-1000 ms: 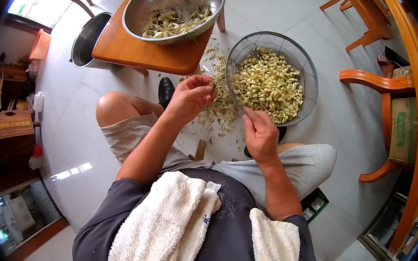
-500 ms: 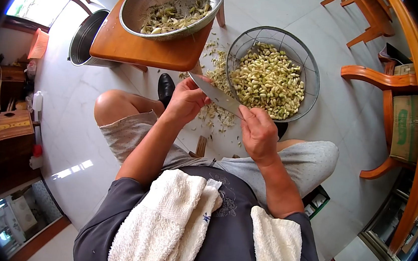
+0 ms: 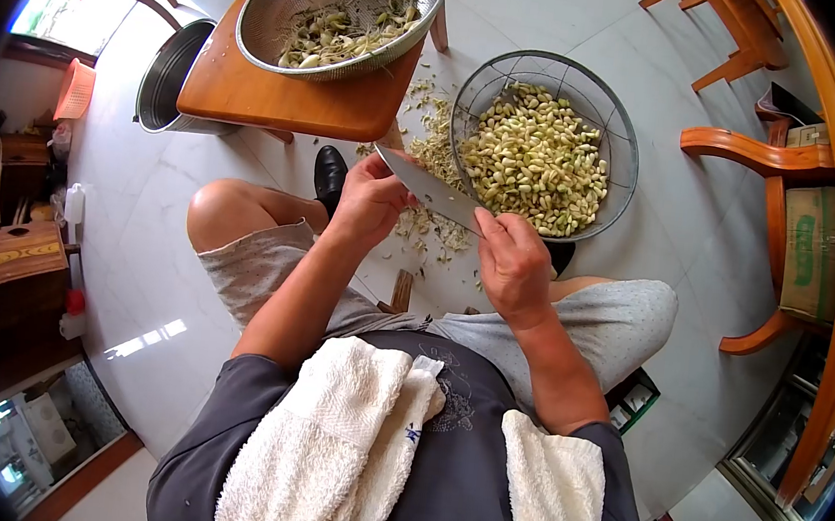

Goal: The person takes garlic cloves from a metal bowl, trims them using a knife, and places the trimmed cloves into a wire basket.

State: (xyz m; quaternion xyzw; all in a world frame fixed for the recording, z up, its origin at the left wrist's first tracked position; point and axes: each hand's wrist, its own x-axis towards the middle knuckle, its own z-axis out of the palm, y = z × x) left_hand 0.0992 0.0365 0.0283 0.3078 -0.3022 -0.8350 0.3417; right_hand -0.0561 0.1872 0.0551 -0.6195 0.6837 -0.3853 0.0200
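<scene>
My right hand (image 3: 515,265) is closed around the handle of a kitchen knife (image 3: 436,192), whose broad blade points up and left. The blade reaches across to my left hand (image 3: 371,196), which is closed with fingertips bent behind the blade edge. What those fingers pinch is hidden by the blade. Beyond the knife, a round wire-mesh basket (image 3: 630,171) on the floor holds many small pale green-white bulbs (image 3: 533,156). A perforated metal colander (image 3: 258,39) with rooty, untrimmed bulbs (image 3: 343,37) stands on a wooden stool (image 3: 282,102).
Pale trimmings (image 3: 430,232) lie scattered on the tiled floor between the stool and basket. A metal bucket (image 3: 169,76) stands left of the stool. Wooden furniture (image 3: 764,158) and a cardboard box (image 3: 810,253) are at the right. A white towel (image 3: 320,442) hangs over my chest.
Little differs. Both hands and the knife hold nearly the same pose, with my right hand a few pixels further left.
</scene>
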